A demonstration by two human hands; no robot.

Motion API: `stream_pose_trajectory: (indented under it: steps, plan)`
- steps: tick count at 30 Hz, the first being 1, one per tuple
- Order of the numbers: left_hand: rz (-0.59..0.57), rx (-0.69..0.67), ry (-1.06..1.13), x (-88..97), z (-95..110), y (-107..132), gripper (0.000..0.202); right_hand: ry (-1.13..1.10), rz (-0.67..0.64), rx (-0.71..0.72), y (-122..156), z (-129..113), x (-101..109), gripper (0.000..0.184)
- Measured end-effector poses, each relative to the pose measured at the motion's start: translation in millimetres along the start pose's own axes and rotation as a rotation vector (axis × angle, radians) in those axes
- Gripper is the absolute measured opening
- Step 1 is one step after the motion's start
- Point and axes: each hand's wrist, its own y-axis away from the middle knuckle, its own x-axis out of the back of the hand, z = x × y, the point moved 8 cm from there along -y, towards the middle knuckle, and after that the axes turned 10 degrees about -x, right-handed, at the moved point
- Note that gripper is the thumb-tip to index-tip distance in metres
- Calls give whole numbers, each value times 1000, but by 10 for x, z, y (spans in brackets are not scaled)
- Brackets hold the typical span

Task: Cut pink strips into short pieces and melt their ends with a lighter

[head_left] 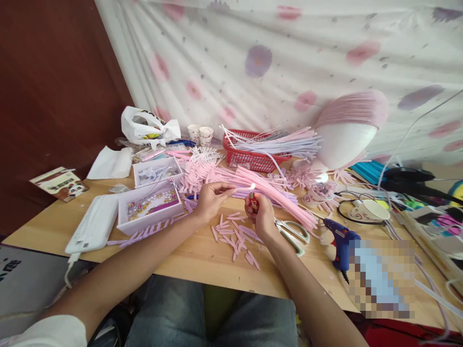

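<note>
My left hand is pinched on a short, thin pink pipe cleaner piece whose far end reaches the flame. In my right hand is a small red lighter, lit, its flame at the top. Below my hands lie several short pink pipe cleaner pieces with pointed ends, scattered on the table. Behind them rests a thick bundle of long pink pipe cleaners. Scissors with pale handles lie just right of my right hand.
A blue glue gun stands at the right. White boxes of beads and a power bank are at the left. Behind are a red basket of pipe cleaners, paper cups and a white head form. Cables cross the right side.
</note>
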Motion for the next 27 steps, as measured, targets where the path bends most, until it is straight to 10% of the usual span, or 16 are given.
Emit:
stream_pose_trajectory:
  steps: [15, 27]
  plan:
    - [-45, -36, 0, -45, 25, -3, 29, -24, 36, 78, -4, -37, 17, 46]
    - [-20, 57, 46, -30, -8, 22, 34, 87, 232, 512, 115, -308, 180, 34]
